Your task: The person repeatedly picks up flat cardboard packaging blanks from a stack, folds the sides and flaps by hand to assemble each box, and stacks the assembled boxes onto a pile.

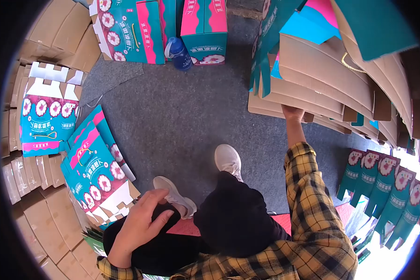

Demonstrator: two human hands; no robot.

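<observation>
1. Resting on the person's own knee, the left hand (140,224) lies flat, fingers spread, holding nothing; dark trousers, yellow plaid sleeve (312,205).
2. White shoes (228,158) planted on grey carpet (182,112); a red mat edge (186,227) shows under the legs.
3. Right hand (292,113) reaches up under a leaning stack of flattened cartons (322,74), brown cardboard side out; fingers are hidden beneath the bottom edge, so I cannot tell how the grip is set.
4. Left of the knee: loose flat teal-and-pink cartons (91,168) printed with pink flowers and white Chinese lettering, too small to read.
5. Right: row of upright folded teal cartons (387,191), same print.
6. Far left: brown cardboard stacks (46,224).
7. Farthest: assembled teal boxes (205,30) and a blue water bottle (179,53) on the carpet.
</observation>
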